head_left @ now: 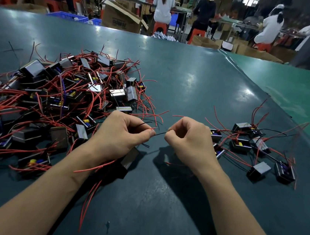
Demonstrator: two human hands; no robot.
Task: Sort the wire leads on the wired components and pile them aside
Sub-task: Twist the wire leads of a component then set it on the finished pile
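A big heap of wired components (60, 95), small dark blocks with red and black leads, covers the left of the green table (193, 83). A smaller group of components (253, 148) lies spread out at the right. In the middle, my left hand (123, 135) and my right hand (188, 138) both pinch a thin black wire lead (160, 133) stretched between their fingertips. One component (129, 159) hangs partly hidden under my left hand, with red leads (92, 187) trailing down past my wrist.
The table's far edge runs along the back, and a lighter green strip (298, 89) borders it at the right. Beyond it stand cardboard boxes (121, 18), blue crates (69, 16) and several people seated on red stools.
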